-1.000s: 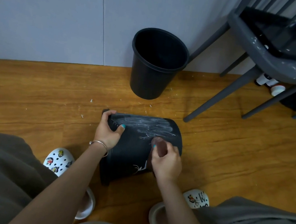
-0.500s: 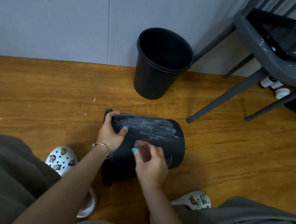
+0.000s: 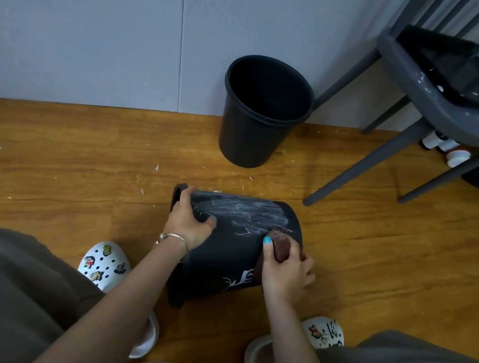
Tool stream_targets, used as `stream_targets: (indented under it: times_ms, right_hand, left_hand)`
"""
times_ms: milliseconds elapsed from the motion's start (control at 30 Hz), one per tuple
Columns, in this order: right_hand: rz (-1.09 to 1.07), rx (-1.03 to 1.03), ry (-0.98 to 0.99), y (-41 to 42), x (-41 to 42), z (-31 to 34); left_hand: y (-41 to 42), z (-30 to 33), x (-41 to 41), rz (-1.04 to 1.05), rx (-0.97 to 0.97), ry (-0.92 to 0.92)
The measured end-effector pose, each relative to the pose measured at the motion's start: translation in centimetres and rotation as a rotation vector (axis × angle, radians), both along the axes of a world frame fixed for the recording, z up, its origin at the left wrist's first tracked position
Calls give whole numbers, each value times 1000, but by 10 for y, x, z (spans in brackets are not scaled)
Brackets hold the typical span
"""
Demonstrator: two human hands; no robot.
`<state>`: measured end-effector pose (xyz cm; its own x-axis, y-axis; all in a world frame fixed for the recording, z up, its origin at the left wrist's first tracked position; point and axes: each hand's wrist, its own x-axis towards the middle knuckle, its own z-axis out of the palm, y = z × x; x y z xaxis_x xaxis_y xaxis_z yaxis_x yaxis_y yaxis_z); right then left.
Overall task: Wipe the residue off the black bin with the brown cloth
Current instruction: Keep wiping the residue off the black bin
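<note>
Head view: the bin is only part clean

Head view shows the black bin (image 3: 222, 258) lying on its side on the wooden floor (image 3: 67, 164), between the person's two feet. Its open end is under the left hand and its flat bottom end is by the right hand.

White residue (image 3: 246, 212) is smeared in streaks over the top of the bin, just past the fingers of both hands. Nearer the wrists, the side of the bin looks dark and mostly clean, but some white marks (image 3: 237, 281) sit low down beside the right hand. I cannot tell if those are dirt or a printed picture.

The brown cloth (image 3: 280, 244) is bunched up small. The right hand (image 3: 286, 266) pinches it with the thumb and curled fingers and presses it on the bin, at the edge of the white patch. The left hand (image 3: 189, 220) curls round the bin near its rim and holds it steady.

I think the job is about half done. The big white patch on top is left to rub off.

Farther off, past the fingertips, a second black bin (image 3: 259, 117) stands upright by the grey wall (image 3: 100, 26). A grey chair (image 3: 444, 98) stands off to the right of the right hand. Little white bits lie on the floor near both bins.
</note>
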<state>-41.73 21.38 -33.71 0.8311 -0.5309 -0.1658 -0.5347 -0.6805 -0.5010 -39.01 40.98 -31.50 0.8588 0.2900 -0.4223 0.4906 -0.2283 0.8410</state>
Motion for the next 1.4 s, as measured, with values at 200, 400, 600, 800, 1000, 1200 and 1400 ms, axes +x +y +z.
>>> stream_targets:
  times_ms: [200,400,600,800,1000,1200,1400]
  right_hand:
    - [66,-15,-183,43,-13,3]
    - [635,-228,-284,27,-9,2]
    - [313,-135,-87,22,3,19]
    - [630,-185,-133,19,-12,14]
    - [466,-141,-53,25,-10,25]
    - [595,-142,-76,7,-13,19]
    - [510,-60,-101,31,-27,18]
  left_hand:
    - [-12,4,-16,93,19,-98]
    - [-8,4,-18,88,9,-109]
    - [-10,6,-17,102,8,-118]
    - [-9,2,-25,90,-13,-133]
    - [-11,5,-21,105,-11,-141]
    - [-8,4,-21,92,-10,-136]
    - [-8,0,-24,79,-9,-143]
